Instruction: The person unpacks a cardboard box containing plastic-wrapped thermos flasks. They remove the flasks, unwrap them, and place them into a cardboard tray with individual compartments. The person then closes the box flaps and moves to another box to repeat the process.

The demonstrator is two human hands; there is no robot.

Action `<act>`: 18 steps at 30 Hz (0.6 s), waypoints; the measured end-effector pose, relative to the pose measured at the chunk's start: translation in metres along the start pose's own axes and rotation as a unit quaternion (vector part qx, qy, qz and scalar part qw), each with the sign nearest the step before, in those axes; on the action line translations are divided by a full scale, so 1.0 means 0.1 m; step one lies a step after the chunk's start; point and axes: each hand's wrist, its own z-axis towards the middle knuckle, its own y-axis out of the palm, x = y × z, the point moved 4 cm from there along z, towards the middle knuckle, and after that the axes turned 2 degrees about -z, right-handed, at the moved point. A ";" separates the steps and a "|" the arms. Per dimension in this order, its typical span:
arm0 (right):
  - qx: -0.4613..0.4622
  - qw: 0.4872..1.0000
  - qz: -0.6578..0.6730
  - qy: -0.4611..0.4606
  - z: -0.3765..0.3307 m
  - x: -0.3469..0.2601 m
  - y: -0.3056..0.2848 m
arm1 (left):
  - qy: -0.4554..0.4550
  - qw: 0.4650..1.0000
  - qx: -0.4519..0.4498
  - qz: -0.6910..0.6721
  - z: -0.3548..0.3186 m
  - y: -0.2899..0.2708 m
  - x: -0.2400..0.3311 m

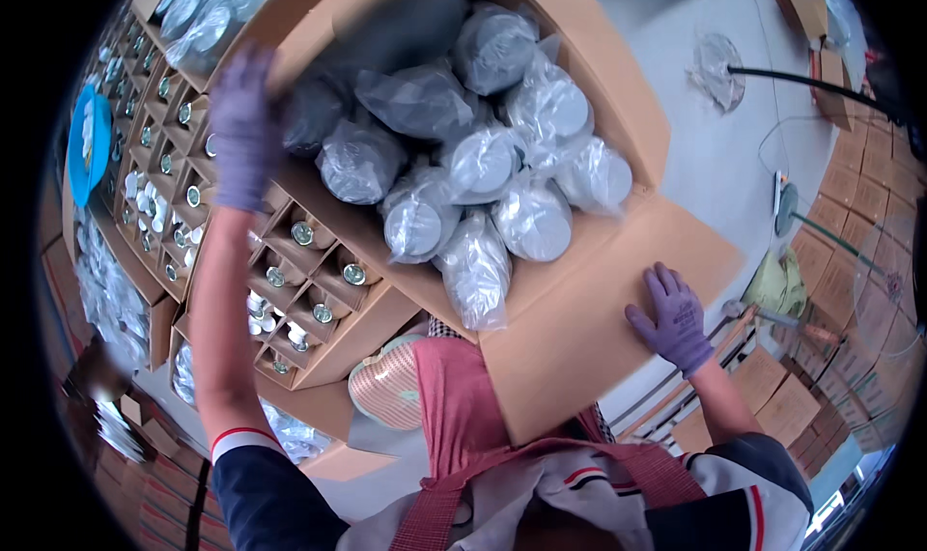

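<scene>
Both purple-gloved hands steady the big brown cardboard carton [579,329] of plastic-wrapped grey round parts [483,160], the left hand [243,131] curled over its far rim, the right hand [673,317] spread flat on the near flap; tipping it looks underway, wanting firm, even support.
</scene>
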 end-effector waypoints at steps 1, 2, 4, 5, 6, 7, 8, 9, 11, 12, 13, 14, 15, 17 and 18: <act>-0.056 0.996 -0.050 0.036 -0.19 0.20 0.37 | -0.093 0.993 -0.042 -0.061 0.03 0.03 -0.20; -0.133 0.983 -0.057 0.116 -0.31 0.32 0.79 | -0.186 0.964 -0.191 -0.018 0.13 0.07 -0.34; -0.183 0.933 0.023 0.308 -0.13 0.41 1.61 | -0.224 0.941 -0.255 -0.004 0.22 0.11 -0.47; -0.124 0.911 0.120 0.374 0.15 0.31 1.90 | -0.237 0.938 -0.255 -0.004 0.15 0.14 -0.56; -0.032 0.888 0.243 0.390 0.53 0.15 1.96 | -0.244 0.937 -0.247 -0.031 0.12 0.14 -0.54; 0.027 0.767 0.377 0.519 0.79 0.02 2.08 | -0.247 0.937 -0.238 -0.056 0.10 0.14 -0.50; 0.084 0.734 0.352 0.575 0.99 0.00 2.19 | -0.230 0.945 -0.227 -0.056 0.01 0.16 -0.48; 0.142 0.692 0.329 0.627 1.14 -0.06 2.27 | -0.194 0.951 -0.241 -0.020 -0.02 0.12 -0.44; 0.164 0.661 0.310 0.663 1.16 0.13 2.63 | -0.199 0.945 -0.257 0.029 0.26 -0.25 0.13; 0.154 0.673 0.289 0.663 1.06 0.32 2.89 | -0.211 0.943 -0.257 0.011 0.31 -0.49 0.29; 0.129 0.707 0.242 0.652 0.93 0.54 3.22 | -0.238 0.931 -0.273 -0.052 0.37 -0.77 0.44; 0.110 0.739 0.206 0.632 0.81 0.74 3.49 | -0.220 0.922 -0.314 -0.059 0.45 -1.11 0.49; 0.121 0.743 0.213 0.623 0.70 0.89 3.65 | -0.207 0.919 -0.299 -0.154 0.51 -1.42 0.35; 0.207 0.658 0.354 0.632 0.51 1.01 3.72 | -0.307 0.907 -0.273 -0.092 0.77 -1.90 -0.25; 0.277 0.561 0.447 0.639 0.43 1.00 3.64 | -0.205 0.956 -0.208 0.035 0.99 -1.95 -0.34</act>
